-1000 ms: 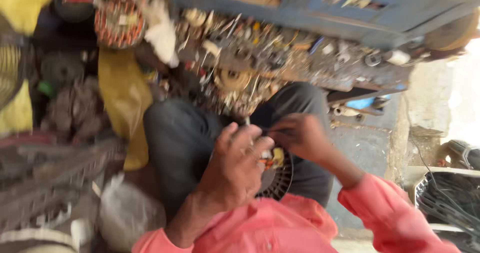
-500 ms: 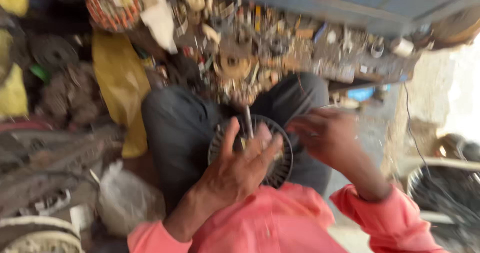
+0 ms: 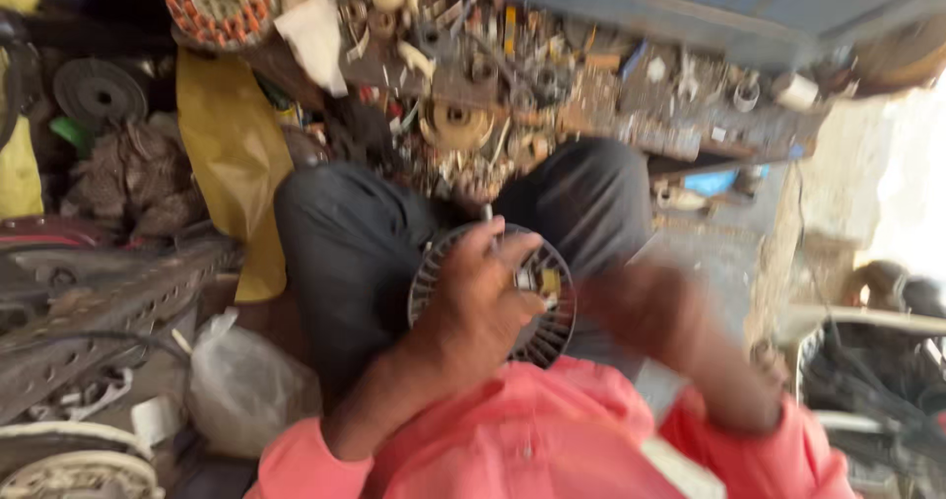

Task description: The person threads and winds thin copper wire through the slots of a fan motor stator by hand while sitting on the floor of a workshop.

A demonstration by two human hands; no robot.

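Note:
A round, ribbed grey motor housing (image 3: 548,333) rests on my lap, between my knees in dark trousers. My left hand (image 3: 477,307) lies over its top face and grips it, fingers spread across the ribs. A thin metal shaft (image 3: 487,212) sticks up from the part past my fingertips. My right hand (image 3: 645,312) is blurred by motion just right of the housing, apart from it; I cannot tell whether it holds anything. Both sleeves are salmon pink.
A low cluttered bench (image 3: 552,95) with several small metal parts, bearings and tools stands ahead. An orange wound stator (image 3: 217,6) and a yellow sack (image 3: 232,164) are at upper left. A clear plastic bag (image 3: 241,386) lies at my left. Cables (image 3: 867,381) sit right.
My right hand has drawn away from the housing to the right and down. My left hand has stayed on the housing, which now shows more of its ribbed rim.

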